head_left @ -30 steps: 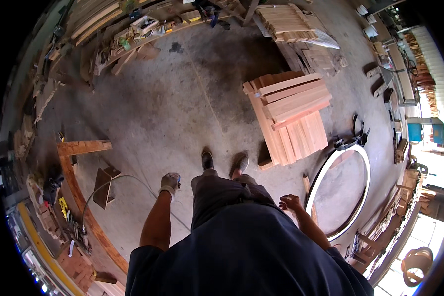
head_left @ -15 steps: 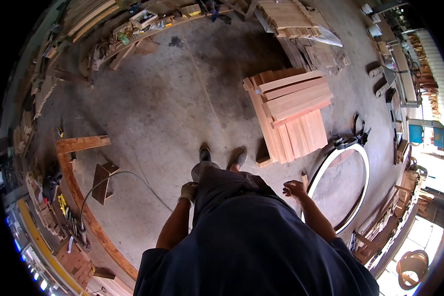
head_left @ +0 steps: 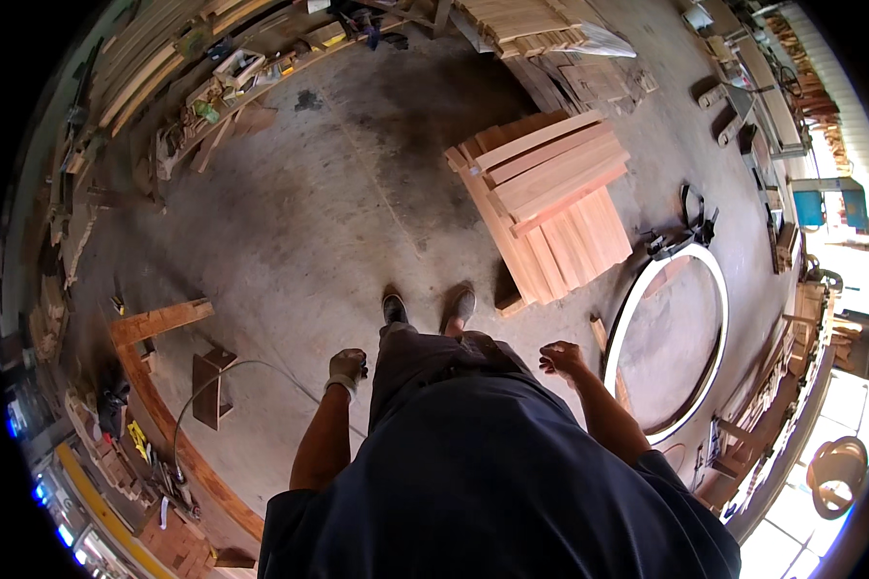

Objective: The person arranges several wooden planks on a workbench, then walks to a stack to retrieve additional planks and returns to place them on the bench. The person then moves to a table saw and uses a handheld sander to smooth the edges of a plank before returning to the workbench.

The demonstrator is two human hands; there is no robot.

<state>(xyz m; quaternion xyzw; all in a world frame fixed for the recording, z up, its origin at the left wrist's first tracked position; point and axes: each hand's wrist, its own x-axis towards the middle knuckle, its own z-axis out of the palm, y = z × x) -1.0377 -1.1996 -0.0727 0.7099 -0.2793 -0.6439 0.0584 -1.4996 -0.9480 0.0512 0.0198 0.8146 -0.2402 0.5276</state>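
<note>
My left hand (head_left: 348, 367), in a pale work glove, is out beside my left thigh with its fingers curled in; nothing shows in it. Bare and likewise curled, my right hand (head_left: 562, 359) hangs off my right hip, with no object visible in it. Neither hand touches anything around me. To the right of my right hand stands or lies a large white-edged ring (head_left: 616, 338). Ahead and to the right is a stack of cut wooden boards (head_left: 560, 198). My shoes (head_left: 394, 309) are on the concrete floor.
A curved wooden frame piece (head_left: 154, 386) lies to the left, near a small brown wooden box (head_left: 210, 386) and a thin hose (head_left: 251, 364). Black straps or clamps (head_left: 684, 232) sit at the ring's far edge. A cluttered bench (head_left: 251, 82) and another timber pile (head_left: 521, 24) stand farther off.
My left hand has swung forward, away from my thigh; my right hand has shifted slightly. The board stack now appears farther left and higher in view as my viewpoint turns.
</note>
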